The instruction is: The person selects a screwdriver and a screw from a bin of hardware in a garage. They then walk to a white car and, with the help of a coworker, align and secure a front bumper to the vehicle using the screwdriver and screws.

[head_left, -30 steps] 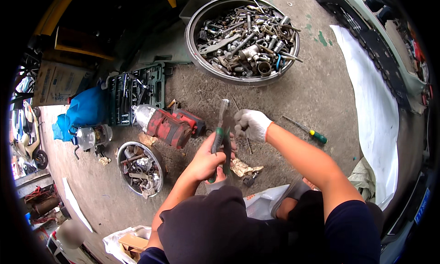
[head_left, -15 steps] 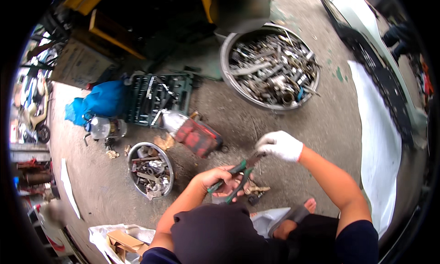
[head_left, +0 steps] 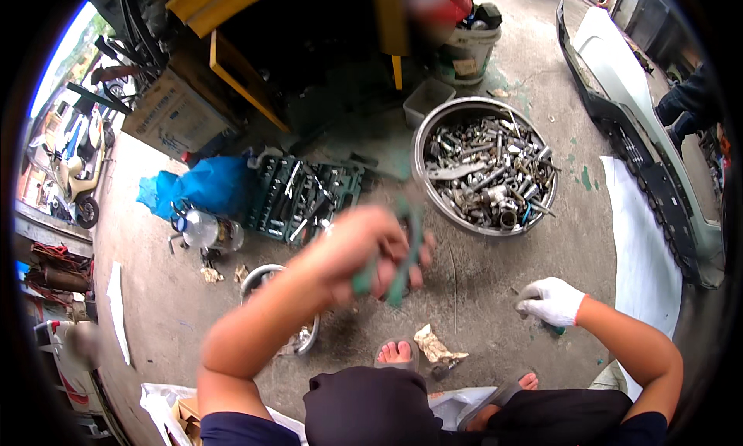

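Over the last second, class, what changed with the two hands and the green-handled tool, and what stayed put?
The left hand lifted the green-handled tool up toward the camera, holding it alone. The gloved right hand let go of it and dropped to the ground on the right. The large pan of metal parts, the socket set and the small bowl stayed where they were.

large round metal basin [head_left: 424,184] far right of centre, heaped with mixed steel parts: sockets, wrenches, pipe pieces. small grey tub [head_left: 427,99] just beyond its far-left rim, white bucket [head_left: 467,50] farther still. open green socket-set case [head_left: 303,200] left of the basin, tools in rows. blue bag [head_left: 203,186] touching the case's left end; clear plastic bottle [head_left: 203,231] near it. smaller metal bowl [head_left: 263,274] near left, partly hidden. crumpled paper scrap [head_left: 433,345] on concrete, near centre. white car bumper [head_left: 652,150] along the right. cardboard box [head_left: 172,118] far left.
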The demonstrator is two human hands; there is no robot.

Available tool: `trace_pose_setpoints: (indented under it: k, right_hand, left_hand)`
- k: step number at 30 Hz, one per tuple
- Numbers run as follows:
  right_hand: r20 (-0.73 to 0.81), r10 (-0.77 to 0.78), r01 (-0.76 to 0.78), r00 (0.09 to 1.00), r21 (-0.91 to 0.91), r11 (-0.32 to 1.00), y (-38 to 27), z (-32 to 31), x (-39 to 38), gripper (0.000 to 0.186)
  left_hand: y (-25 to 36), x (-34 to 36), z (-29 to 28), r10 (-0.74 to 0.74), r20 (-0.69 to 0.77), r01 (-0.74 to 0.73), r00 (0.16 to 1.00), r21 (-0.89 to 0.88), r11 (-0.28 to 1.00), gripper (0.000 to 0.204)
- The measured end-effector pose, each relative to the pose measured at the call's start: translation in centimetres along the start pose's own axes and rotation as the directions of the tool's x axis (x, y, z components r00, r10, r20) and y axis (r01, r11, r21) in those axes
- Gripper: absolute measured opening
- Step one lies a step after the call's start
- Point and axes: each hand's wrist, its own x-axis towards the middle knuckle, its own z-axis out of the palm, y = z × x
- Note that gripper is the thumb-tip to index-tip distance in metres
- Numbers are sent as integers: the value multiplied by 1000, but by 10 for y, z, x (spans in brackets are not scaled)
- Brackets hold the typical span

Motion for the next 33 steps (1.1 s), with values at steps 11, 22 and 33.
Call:
trace_pose_setpoints:
  k: [11,22,33]
  right_hand:
    - [-352,-59,115,934,140,983,68,-8,-74,29]
    - [-440,662,174,607,886,429,210,101,-119,21]
    - [-97,891,321,443,945,-56,217,201,-198,18]
  left_hand:
    - [128,129,-62,697,-364,-511,618,488,708,50]
    - [-243,212,196,-316,711,-772,628,518,-369,41]
    - [-323,289,248,-239,636,-607,733,455,-652,21]
